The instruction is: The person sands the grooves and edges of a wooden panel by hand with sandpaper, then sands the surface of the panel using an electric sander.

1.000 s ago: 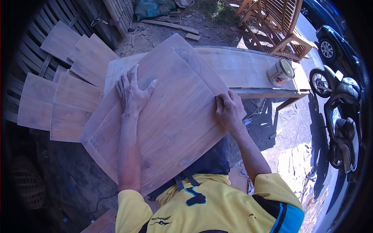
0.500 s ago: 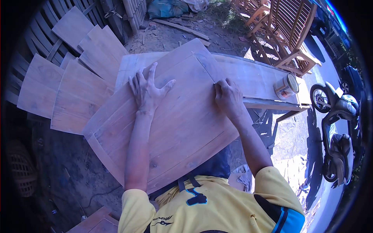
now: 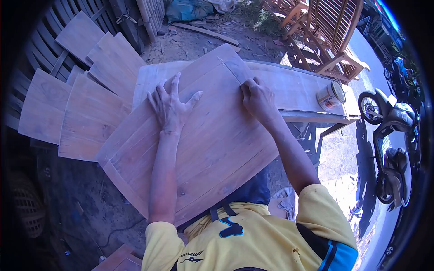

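One wooden panel (image 3: 203, 140): lay askew across the middle of the view, one corner toward twelve o'clock, another toward nine, hiding part of the table (image 3: 294, 86) beyond.
Left hand (image 3: 169, 106): open and spread on the panel, toward eleven o'clock from its middle — fingers fanned up toward twelve, thumb out toward two.
Left forearm (image 3: 165, 167): ran nearly straight over the panel, from six o'clock up toward twelve.
Right hand (image 3: 260, 99): closed, fingers curled in, at the panel's two o'clock edge by a dark seam (image 3: 231, 71) — whether it pinched anything, I could not tell.
Right forearm (image 3: 291, 147): slanted from five o'clock toward eleven, outside the panel's edge.
Tin (image 3: 331, 95): sat on the table, at two o'clock.
Loose boards (image 3: 88, 119): overlapped one another toward ten o'clock.
Slatted chair (image 3: 332, 27): stood past the table, between one and two.
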`<act>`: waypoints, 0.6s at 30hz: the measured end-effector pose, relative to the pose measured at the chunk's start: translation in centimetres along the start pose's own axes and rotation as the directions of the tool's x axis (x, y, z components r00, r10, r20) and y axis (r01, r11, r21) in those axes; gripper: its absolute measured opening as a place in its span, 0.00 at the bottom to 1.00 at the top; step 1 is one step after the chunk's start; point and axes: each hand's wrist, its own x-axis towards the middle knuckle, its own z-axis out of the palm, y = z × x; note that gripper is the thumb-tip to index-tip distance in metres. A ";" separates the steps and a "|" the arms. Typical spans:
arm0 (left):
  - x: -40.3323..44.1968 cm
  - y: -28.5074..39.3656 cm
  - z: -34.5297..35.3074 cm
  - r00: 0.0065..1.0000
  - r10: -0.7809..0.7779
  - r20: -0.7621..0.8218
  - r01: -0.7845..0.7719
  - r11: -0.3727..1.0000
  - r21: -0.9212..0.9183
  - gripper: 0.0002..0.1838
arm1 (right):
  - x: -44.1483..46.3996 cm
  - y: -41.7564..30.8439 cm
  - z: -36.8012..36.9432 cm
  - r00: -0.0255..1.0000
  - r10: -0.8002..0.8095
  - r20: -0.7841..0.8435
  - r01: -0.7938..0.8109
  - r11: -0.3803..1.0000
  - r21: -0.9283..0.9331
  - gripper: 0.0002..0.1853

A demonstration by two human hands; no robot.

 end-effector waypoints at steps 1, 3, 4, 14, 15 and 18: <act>0.0 0.0 0.0 0.999 -0.024 0.021 0.024 1.000 0.000 0.49 | -1.7 0.2 -0.5 1.000 -0.003 0.004 0.003 1.000 -0.007 0.10; 0.4 0.0 0.2 0.999 -0.037 0.033 0.037 0.999 -0.002 0.49 | -3.0 0.8 -0.8 0.998 0.059 -0.004 -0.059 0.998 -0.017 0.08; 0.1 -0.1 0.1 0.997 -0.024 0.070 0.024 1.000 0.004 0.49 | -2.5 0.2 -0.4 0.997 0.076 0.001 -0.076 0.997 -0.010 0.08; 0.0 -0.3 0.9 0.993 -0.113 0.042 0.110 0.992 0.070 0.50 | 0.4 0.5 0.3 0.995 -0.095 -0.040 0.095 0.995 -0.018 0.08; -0.2 -0.4 1.2 0.992 -0.115 0.060 0.111 0.992 0.064 0.50 | -3.1 1.4 -1.1 0.998 -0.058 -0.026 0.057 0.997 -0.046 0.06; 0.0 -0.7 1.7 0.994 -0.106 0.015 0.105 0.993 0.057 0.49 | -12.9 4.8 -5.5 1.000 -0.011 -0.014 0.009 0.991 -0.132 0.03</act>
